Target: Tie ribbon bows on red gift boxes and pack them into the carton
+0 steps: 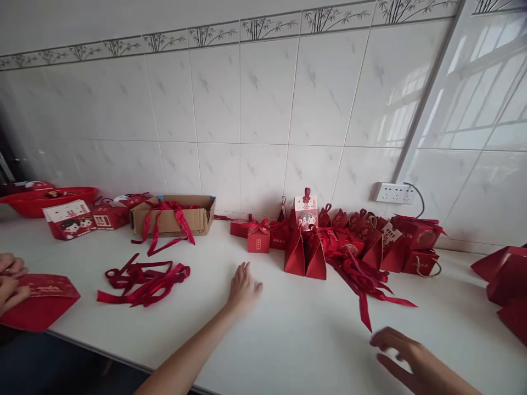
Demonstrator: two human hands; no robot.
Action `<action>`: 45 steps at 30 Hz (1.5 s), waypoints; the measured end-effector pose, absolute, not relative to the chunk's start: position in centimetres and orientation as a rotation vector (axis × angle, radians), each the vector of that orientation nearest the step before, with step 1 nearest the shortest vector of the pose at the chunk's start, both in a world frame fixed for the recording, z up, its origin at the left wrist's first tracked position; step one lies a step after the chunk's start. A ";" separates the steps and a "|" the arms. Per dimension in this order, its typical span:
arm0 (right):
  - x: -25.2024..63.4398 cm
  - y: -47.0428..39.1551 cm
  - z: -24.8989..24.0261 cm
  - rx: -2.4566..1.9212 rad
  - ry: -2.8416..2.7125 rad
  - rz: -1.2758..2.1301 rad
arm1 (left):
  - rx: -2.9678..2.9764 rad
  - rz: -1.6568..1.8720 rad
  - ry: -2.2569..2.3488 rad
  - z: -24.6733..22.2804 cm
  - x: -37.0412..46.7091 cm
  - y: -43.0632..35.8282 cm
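My left hand [244, 289] reaches over the white table with its fingers stretched forward and nothing in it. Just beyond its fingertips stands a small red gift box [258, 240] with a ribbon bow on top. At the lower right, my right hand [401, 351] hovers over the table, thumb and fingers apart, holding nothing. Loose red ribbons [362, 277] lie a little beyond the right hand. Between and behind the hands, two red triangular boxes [305, 255] stand side by side in front of a cluster of similar boxes.
Another person's hands [12, 280] hold a red box [45, 302] at the left edge. A ribbon pile [144, 282], a cardboard box [193, 219] with ribbons and a red basin [28, 203] are on the left. More red boxes [508, 280] sit far right, below a power strip [395, 193].
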State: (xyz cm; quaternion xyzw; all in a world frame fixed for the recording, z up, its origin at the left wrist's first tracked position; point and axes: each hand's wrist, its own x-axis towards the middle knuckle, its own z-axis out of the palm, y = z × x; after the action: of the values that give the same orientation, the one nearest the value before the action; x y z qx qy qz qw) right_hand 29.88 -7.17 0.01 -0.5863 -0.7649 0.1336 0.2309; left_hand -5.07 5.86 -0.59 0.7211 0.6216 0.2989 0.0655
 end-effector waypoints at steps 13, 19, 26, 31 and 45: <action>18.6 2.6 -2.0 -1.505 -1.936 0.406 | 1.561 1.242 2.331 0.1 -1.1 17.1; 18.2 2.5 -1.8 -1.592 -1.991 0.391 | 1.475 1.381 2.287 0.8 0.4 19.1; 19.3 2.3 -1.5 -1.472 -1.886 0.510 | 1.396 1.411 2.081 1.6 -0.8 17.9; 20.3 1.6 -1.3 -1.437 -1.869 0.554 | 1.473 1.329 1.749 1.7 -6.4 12.0; 17.5 -8.3 4.5 -1.442 -1.731 0.850 | 1.567 1.277 1.101 0.6 -4.3 -9.4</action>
State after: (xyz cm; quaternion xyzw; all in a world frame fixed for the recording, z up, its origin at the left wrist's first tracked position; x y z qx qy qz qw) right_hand 17.55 -8.29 4.50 -0.5590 -0.6710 0.3297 0.3586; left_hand -4.30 -9.39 0.65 0.6216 0.4368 0.5066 0.4076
